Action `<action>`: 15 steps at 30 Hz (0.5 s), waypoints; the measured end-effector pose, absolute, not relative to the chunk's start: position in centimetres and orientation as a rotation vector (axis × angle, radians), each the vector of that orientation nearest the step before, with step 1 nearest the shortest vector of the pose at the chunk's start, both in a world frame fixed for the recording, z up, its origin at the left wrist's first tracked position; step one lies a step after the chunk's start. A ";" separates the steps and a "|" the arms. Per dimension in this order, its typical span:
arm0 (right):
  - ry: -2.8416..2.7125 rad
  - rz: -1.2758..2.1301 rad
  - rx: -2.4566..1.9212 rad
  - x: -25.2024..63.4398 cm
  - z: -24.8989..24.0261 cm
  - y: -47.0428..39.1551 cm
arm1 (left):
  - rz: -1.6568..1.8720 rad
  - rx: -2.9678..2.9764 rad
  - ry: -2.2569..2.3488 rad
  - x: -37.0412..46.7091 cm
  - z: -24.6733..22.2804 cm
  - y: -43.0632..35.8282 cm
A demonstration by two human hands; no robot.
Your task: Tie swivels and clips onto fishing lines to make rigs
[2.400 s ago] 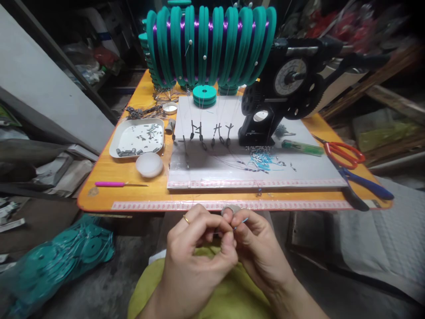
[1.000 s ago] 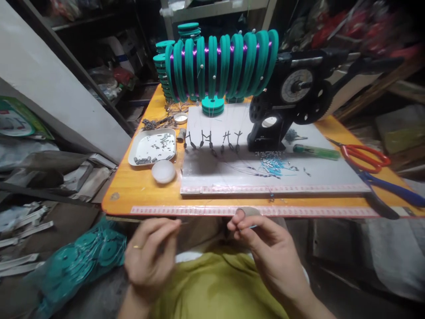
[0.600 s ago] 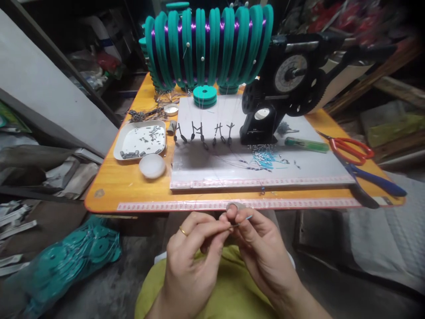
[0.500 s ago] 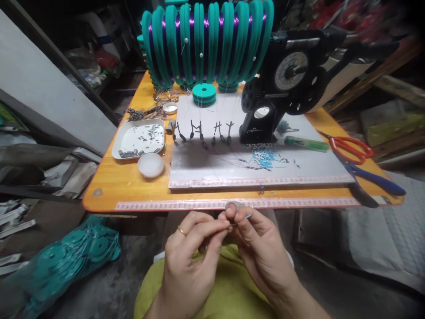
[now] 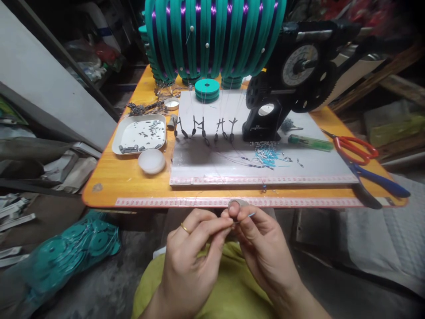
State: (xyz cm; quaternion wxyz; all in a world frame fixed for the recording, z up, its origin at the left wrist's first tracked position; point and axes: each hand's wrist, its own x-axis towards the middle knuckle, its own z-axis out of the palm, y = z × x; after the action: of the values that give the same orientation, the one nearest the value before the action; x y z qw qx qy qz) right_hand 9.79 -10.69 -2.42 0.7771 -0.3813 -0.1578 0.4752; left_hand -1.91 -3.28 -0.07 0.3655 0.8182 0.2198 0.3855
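Both hands meet just in front of the table's near edge, fingertips almost touching. My left hand (image 5: pixel 195 248), with a ring on one finger, is closed in a pinch; whatever sits at its fingertips is too fine to make out. Between the thumb and finger of my right hand (image 5: pixel 262 243) is a thin blue tube (image 5: pixel 251 215), its end sticking out to the right. A greyish wrap (image 5: pixel 241 202) covers a fingertip of the right hand. Fine lines run down from the green spools (image 5: pixel 215 40) with purple thread, and dark small pieces (image 5: pixel 206 141) hang on them.
On the orange table (image 5: pixel 133 186) lies a white board (image 5: pixel 199 168) with blue-and-silver bits (image 5: pixel 265 154). A white tray (image 5: pixel 114 144) of small grey pieces and a small bowl (image 5: pixel 152 161) stand left. Red-handled scissors (image 5: pixel 357 148) and blue-handled pliers (image 5: pixel 381 180) lie right, beside a black machine (image 5: pixel 262 126).
The view has shifted slightly, so the spools stand higher and a little to the right. Both hands keep the same pinch, with the blue tube still in the right one.
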 end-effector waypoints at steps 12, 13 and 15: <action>-0.518 0.822 -0.970 9.1 -3.4 -11.0 | 1.041 2.127 0.599 -2.0 0.0 -3.6; -0.511 0.822 -0.970 9.0 -3.4 -10.9 | 1.043 2.129 0.605 -2.0 0.0 -3.6; -0.496 0.866 -0.959 9.0 -3.4 -10.8 | 1.036 2.132 0.615 -2.0 0.0 -3.6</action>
State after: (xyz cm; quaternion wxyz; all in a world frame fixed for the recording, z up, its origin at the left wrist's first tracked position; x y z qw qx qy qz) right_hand 9.02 -10.81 -3.41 0.7700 -0.4421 -0.2285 0.3993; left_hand -2.04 -3.60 -0.03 0.3395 0.8188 0.2363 0.3980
